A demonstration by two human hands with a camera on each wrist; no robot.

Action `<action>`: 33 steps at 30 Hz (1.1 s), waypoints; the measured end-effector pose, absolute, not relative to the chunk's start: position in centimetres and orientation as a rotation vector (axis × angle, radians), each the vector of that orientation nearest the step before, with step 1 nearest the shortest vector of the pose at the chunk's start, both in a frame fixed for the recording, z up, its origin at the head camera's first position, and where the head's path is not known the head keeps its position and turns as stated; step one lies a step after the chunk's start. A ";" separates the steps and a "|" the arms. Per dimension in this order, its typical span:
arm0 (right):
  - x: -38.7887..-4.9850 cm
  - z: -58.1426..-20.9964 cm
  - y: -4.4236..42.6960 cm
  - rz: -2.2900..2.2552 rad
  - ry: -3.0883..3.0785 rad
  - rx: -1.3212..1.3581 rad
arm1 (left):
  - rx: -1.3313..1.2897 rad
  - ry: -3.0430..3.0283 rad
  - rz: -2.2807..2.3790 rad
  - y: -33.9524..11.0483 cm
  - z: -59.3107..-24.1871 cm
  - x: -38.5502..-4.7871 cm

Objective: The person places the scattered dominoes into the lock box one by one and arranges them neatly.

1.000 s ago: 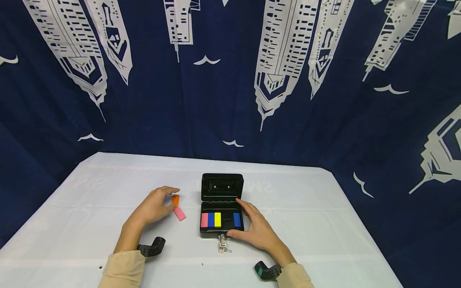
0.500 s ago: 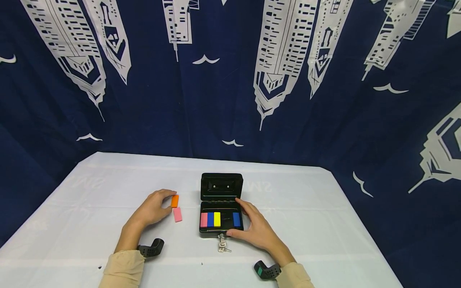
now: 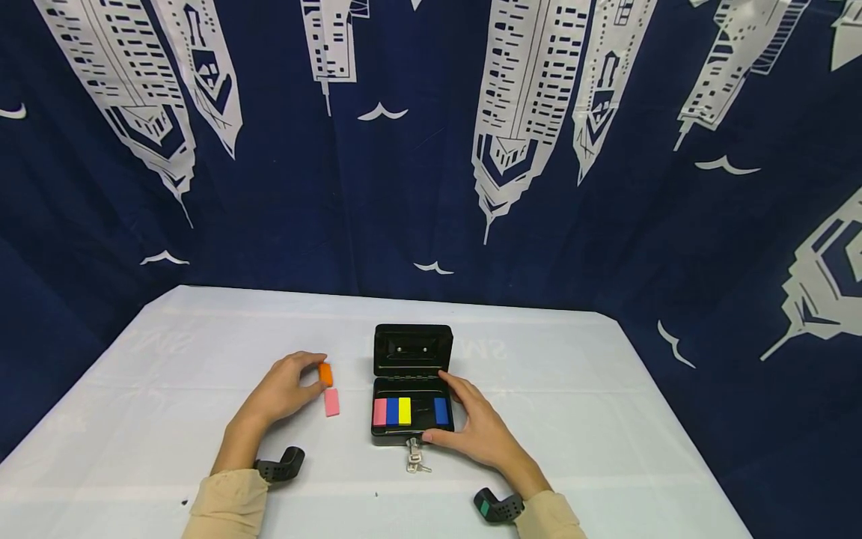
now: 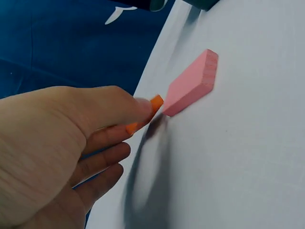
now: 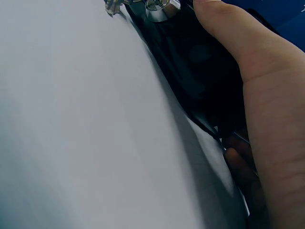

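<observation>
My left hand (image 3: 286,385) pinches an orange block (image 3: 325,374) between thumb and fingertips, left of the box. In the left wrist view, the thumb covers much of that orange block (image 4: 157,103), and a pink block (image 4: 193,83) lies flat on the table beyond it. A small black cash box (image 3: 423,412) stands with its lid (image 3: 414,349) raised. Inside it sit a pink block (image 3: 380,412), a blue block (image 3: 393,411) and a yellow block (image 3: 405,411) side by side, with another blue block (image 3: 441,411) at the right. My right hand (image 3: 481,427) grips the box's right side, thumb at the front edge.
Keys (image 3: 414,458) hang from the lock at the box's front. All of this stands on a white-covered table (image 3: 592,389). Behind it hangs a dark blue curtain (image 3: 377,195) with white building prints. A dark speck (image 3: 185,501) lies at the front left.
My left fingers have closed on the orange block and tilted it slightly, drawing it a little left. The loose pink block has turned straighter and shifted left. My right hand stays at the box.
</observation>
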State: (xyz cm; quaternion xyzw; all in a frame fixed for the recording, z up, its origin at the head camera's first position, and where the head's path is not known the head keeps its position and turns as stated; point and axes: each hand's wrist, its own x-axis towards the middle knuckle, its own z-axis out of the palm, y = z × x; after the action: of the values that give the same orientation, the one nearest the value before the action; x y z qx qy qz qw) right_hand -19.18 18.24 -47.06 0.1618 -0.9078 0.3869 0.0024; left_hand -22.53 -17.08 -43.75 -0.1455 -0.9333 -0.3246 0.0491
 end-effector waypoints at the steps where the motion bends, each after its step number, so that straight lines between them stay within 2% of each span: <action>1: -19.2 -47.1 18.2 1.215 -2.848 0.508 | -0.447 -2.836 -0.997 -17.1 -43.7 -22.5; 33: -19.2 -47.1 18.3 1.251 -2.821 0.532 | -0.695 -2.687 -1.133 -13.7 -40.1 -21.5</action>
State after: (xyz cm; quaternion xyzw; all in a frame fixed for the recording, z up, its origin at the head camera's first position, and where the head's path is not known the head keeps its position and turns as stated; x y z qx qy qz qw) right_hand -19.15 18.30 -47.06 0.1699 -0.9009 0.3994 0.0049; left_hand -21.50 -13.73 -40.10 -0.2311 -0.8941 -0.3769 0.0719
